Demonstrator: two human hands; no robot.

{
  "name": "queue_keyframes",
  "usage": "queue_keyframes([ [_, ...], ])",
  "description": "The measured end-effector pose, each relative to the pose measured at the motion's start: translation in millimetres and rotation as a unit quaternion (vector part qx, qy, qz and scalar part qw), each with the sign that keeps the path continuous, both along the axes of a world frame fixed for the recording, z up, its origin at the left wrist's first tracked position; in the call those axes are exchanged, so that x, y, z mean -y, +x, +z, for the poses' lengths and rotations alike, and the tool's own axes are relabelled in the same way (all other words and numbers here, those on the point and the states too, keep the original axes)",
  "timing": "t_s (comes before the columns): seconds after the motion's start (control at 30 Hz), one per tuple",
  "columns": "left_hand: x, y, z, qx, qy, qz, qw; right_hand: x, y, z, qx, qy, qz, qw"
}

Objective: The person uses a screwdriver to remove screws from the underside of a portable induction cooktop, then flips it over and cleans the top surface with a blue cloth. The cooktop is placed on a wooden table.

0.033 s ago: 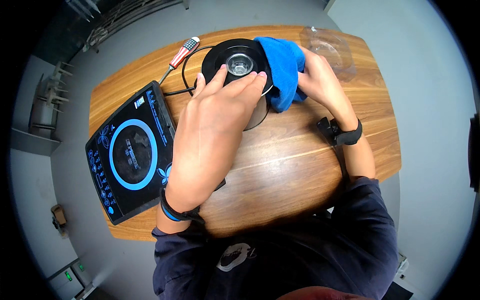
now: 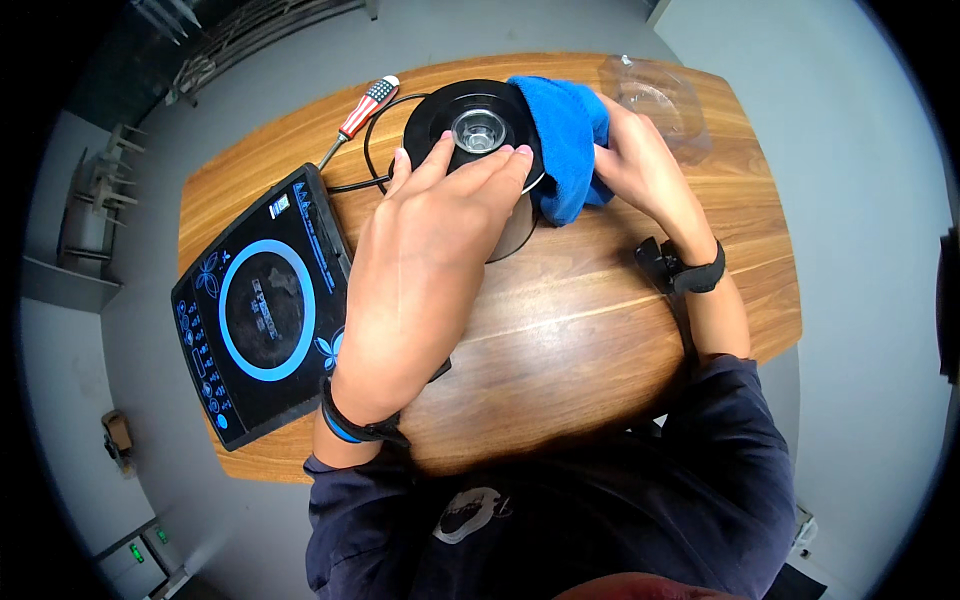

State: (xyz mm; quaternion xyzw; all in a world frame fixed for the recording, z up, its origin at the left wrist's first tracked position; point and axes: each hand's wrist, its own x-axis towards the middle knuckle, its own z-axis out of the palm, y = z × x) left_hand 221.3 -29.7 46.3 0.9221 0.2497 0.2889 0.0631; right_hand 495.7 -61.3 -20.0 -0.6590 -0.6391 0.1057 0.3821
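A round appliance with a glossy black top (image 2: 428, 112) stands toward the far side of the table. A clear cap (image 2: 478, 131) sits in the middle of that top, and part of a greyish body shows beneath its near edge. My left hand (image 2: 425, 235) lies over the near part of the top, fingers stretched out and fingertips by the cap. At the appliance's right side, my right hand (image 2: 640, 160) grips a blue cloth (image 2: 562, 135) that drapes against the rim. The cloth hides most of my right fingers.
A black induction cooktop (image 2: 265, 310) lies at the left of the wooden table (image 2: 560, 360). Behind it rests a screwdriver (image 2: 368, 108) with a red, white and blue handle, near a black cord (image 2: 355, 185). A clear plastic tray (image 2: 665, 105) sits at the far right.
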Motion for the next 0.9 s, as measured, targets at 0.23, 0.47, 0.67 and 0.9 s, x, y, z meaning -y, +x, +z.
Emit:
queue_keyframes([
  [0.23, -3, -6, -10, 0.010, 0.008, -0.027, 1.000, 36, 20, 33, 0.137, 0.035, -0.042, 0.989],
  [0.47, -2, -5, -7, 0.007, -0.010, -0.039, 0.999, 40, 9, 42, 0.214, -0.142, -0.051, 0.965],
  [0.67, -1, -1, -6, 0.012, 0.021, -0.001, 1.000, 40, 6, 34, 0.359, -0.227, 0.078, 0.902],
  [0.9, -1, -4, -8, 0.001, 0.017, -0.025, 1.000, 34, 1, 28, 0.258, -0.145, 0.090, 0.951],
])
